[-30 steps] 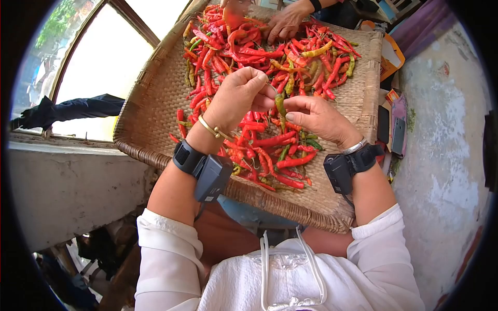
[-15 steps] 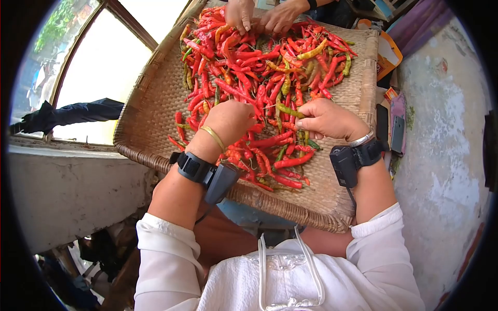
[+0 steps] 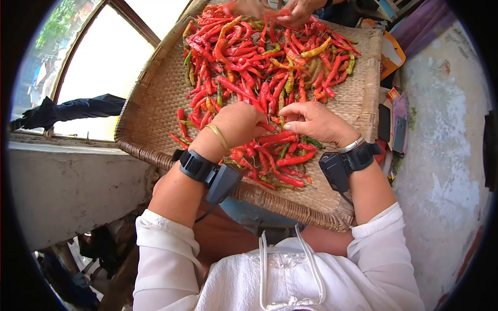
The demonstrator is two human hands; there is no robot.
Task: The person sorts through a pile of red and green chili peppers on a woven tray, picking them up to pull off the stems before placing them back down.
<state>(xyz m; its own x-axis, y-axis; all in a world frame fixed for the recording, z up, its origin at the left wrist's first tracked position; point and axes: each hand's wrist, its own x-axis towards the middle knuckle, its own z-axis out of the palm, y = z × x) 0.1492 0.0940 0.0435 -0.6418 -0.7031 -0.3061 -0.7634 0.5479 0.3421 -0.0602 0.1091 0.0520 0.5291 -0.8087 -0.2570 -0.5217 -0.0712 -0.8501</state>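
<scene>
A wide woven basket (image 3: 150, 98) of red chili peppers (image 3: 244, 57), with some yellow and green ones among them, rests over my lap. My left hand (image 3: 241, 124) is closed around a red chili pepper (image 3: 266, 126), whose end points toward my other hand. My right hand (image 3: 321, 123) is close beside it, thumb and forefinger curled together over the pile; whatever is between the tips is too small to make out. Below both hands lies a smaller group of red chili peppers (image 3: 293, 159) near the basket's front rim.
Another person's hands (image 3: 295, 11) work at the basket's far edge, one blurred. A folded dark umbrella (image 3: 88, 109) lies by the window at left. A phone (image 3: 398, 133) and other items stand along the wall (image 3: 441, 155) at right.
My right hand has moved left toward my left hand, and the greenish chili pepper it held no longer shows in it. A red chili pepper now shows in my left hand.
</scene>
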